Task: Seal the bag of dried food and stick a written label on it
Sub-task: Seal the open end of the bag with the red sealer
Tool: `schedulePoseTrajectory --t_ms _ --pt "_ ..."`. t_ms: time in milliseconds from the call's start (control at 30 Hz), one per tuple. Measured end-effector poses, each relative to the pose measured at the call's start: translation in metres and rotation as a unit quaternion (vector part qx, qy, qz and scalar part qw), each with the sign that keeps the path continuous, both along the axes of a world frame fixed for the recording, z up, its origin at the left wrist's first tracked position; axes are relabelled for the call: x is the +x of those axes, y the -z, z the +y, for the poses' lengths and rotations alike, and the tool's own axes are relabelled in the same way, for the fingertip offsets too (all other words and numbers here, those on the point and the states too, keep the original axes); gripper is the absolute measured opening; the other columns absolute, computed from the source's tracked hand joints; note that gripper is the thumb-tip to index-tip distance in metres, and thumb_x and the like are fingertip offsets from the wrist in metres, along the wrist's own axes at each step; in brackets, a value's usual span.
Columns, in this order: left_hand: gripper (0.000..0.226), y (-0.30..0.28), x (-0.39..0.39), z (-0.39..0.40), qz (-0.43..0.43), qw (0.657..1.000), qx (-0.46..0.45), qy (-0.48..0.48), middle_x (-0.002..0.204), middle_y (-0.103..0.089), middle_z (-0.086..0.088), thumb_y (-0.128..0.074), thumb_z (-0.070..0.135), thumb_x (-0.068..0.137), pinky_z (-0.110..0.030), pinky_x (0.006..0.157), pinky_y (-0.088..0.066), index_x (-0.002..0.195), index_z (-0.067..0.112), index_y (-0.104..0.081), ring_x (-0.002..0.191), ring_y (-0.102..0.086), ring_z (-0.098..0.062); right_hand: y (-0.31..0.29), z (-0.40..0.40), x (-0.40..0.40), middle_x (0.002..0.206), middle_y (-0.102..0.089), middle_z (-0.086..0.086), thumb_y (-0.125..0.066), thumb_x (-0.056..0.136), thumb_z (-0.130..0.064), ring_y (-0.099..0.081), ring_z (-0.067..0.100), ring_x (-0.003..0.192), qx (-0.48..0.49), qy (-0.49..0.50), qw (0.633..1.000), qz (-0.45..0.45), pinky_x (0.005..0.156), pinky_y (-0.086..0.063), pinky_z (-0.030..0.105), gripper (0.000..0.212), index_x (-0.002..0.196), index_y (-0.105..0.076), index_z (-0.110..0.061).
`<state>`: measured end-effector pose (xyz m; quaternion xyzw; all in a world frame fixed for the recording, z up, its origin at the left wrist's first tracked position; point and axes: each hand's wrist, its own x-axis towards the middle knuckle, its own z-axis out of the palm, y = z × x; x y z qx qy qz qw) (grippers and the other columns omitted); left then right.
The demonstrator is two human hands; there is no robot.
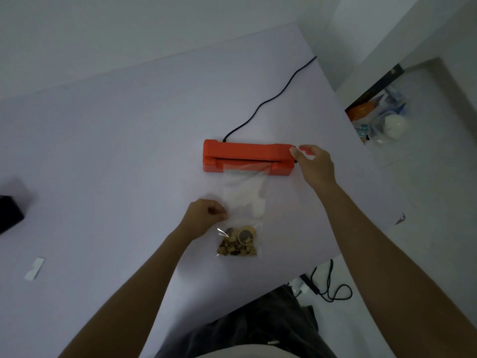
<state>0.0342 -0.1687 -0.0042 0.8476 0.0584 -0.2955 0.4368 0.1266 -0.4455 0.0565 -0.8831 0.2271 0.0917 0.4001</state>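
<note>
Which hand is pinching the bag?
The left hand pinches the clear bag's edge. The right hand is at the orange sealer's end instead.

The light was dim and even, with a cool grey cast. A broad pale lavender surface (116, 151) filled most of the view, its far edge meeting a plain white wall (129, 29). To the right the surface ended at a light floor (426, 202), where a heap of clutter (379, 117) in orange, blue and white lay beside a dark strip near a white wall corner. Nearer, black cables (333, 288) looped across the floor by what looked like a power strip. A dark object (10, 213) sat at the surface's left edge.
</note>
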Motion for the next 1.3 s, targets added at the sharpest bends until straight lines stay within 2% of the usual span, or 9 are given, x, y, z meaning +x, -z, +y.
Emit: schedulePoseTrajectory --t_ms 200,400,633,833,1133,1300 --pt "0.01 0.0 -0.003 -0.005 0.006 1.0 -0.005 0.009 0.081 -0.069 0.006 -0.076 0.018 0.078 0.002 0.063 -0.04 0.086 0.013 -0.076 0.072 -0.059 0.005 -0.001 -0.001 0.0 0.127 -0.059 0.009 -0.062 0.087 -0.051 -0.055 0.023 0.117 -0.006 0.001 1.0 0.005 0.095 -0.041 0.032 0.05 0.12 -0.064 -0.013" --pt "0.014 0.002 -0.002 0.0 0.009 0.999 0.007 0.036 0.082 -0.071 0.0 -0.079 0.022 0.074 -0.005 0.063 -0.042 0.082 0.012 -0.075 0.07 -0.059 -0.001 0.0 0.001 -0.001 0.125 -0.062 0.008 -0.06 0.087 -0.053 -0.056 0.022 0.115 -0.009 -0.001 1.0 0.007 0.096 -0.042 0.034 0.048 0.115 -0.065 -0.014" --pt "0.01 -0.002 0.004 0.005 0.015 0.994 0.028 0.1 0.083 -0.067 0.007 -0.073 0.018 0.08 0.0 0.061 -0.038 0.089 0.013 -0.075 0.071 -0.056 0.002 0.0 0.001 0.0 0.125 -0.062 0.007 -0.061 0.087 -0.053 -0.056 0.021 0.115 -0.006 0.006 1.0 0.009 0.096 -0.043 0.034 0.05 0.116 -0.065 -0.012" --pt "0.013 -0.001 0.007 0.006 0.014 0.994 0.038 0.106 0.094 -0.072 0.0 -0.07 0.019 0.083 -0.005 0.068 -0.037 0.093 0.012 -0.075 0.085 -0.059 -0.008 0.0 0.001 0.001 0.123 -0.061 0.007 -0.062 0.086 -0.054 -0.057 0.021 0.112 -0.008 0.012 1.0 0.01 0.094 -0.043 0.033 0.05 0.116 -0.064 -0.013" --pt "0.012 0.0 0.006 0.005 0.011 0.994 0.04 0.104 0.096 -0.072 -0.002 -0.07 0.019 0.084 -0.003 0.066 -0.034 0.093 0.013 -0.075 0.082 -0.057 -0.007 -0.002 0.001 0.0 0.122 -0.06 0.007 -0.061 0.087 -0.053 -0.056 0.022 0.111 -0.009 0.011 1.0 0.01 0.088 -0.041 0.029 0.051 0.118 -0.06 -0.013" --pt "0.014 -0.003 0.005 0.004 0.006 0.993 0.039 0.111 0.096 -0.071 -0.002 -0.069 0.019 0.085 -0.002 0.066 -0.033 0.095 0.012 -0.075 0.081 -0.056 -0.005 0.0 0.002 0.0 0.121 -0.062 0.007 -0.062 0.086 -0.053 -0.058 0.021 0.109 0.0 0.019 1.0 0.013 0.088 -0.044 0.031 0.052 0.118 -0.061 -0.013"
